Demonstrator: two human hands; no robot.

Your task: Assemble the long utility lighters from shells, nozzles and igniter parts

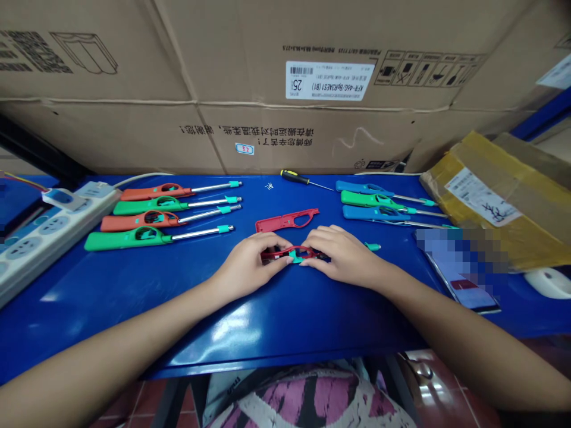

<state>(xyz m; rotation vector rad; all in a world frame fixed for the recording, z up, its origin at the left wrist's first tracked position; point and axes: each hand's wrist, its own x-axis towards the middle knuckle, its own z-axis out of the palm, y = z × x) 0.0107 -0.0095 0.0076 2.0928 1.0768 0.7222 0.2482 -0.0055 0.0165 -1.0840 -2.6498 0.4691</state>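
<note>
Between both hands is an opened red gas lighter (308, 249), lying low over the table with its inner side partly showing. My left hand (250, 261) is closed on its handle end, thumb beside the teal trigger (295, 257). Around the front end, my right hand (343, 255) is closed, its thumb and fingertips near the same trigger. A teal-tipped nozzle end (372, 246) pokes out beyond the right hand. Fingers hide most of the inner parts. Just behind the hands lies a loose red half-shell (285, 222) of a lighter handle.
Several orange and green lighters (138, 238) lie at left beside a power strip (49, 232). Blue and green lighters (370, 199) lie at right. A screwdriver (298, 177) is at the back, before a large cardboard box (250, 77). At right are a phone (464, 279) and a yellow-taped package (504, 196).
</note>
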